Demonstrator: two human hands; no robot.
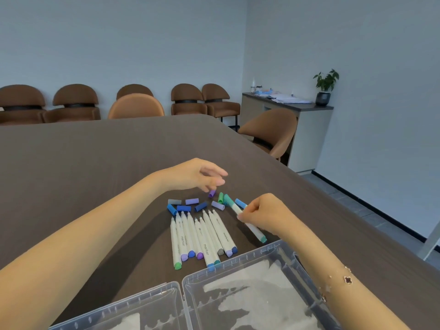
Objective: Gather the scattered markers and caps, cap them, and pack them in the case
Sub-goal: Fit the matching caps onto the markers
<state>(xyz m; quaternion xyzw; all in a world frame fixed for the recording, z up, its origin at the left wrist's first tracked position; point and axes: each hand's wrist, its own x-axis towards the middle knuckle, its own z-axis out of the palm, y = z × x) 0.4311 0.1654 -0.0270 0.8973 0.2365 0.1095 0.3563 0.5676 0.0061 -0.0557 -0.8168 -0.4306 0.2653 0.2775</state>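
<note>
Several uncapped white markers (pixel 202 236) lie side by side on the brown table (pixel 95 163), tips pointing away from me. Loose caps in grey, lilac, blue and green (pixel 192 201) are scattered just beyond the tips. My right hand (pixel 264 211) grips a white marker with a teal cap (pixel 254 231) on its far end, slanted above the table. My left hand (pixel 197 176) hovers over the caps, fingertips pinching a purple cap (pixel 212 193). The clear plastic case (pixel 238 294) lies open at the near edge, nothing inside it.
Brown chairs (pixel 135 107) line the table's far side and the wall, one more at the right (pixel 269 132). A sideboard (pixel 307 129) with papers and a potted plant (pixel 325 88) stands at the back right. The table's right edge runs diagonally near my right arm.
</note>
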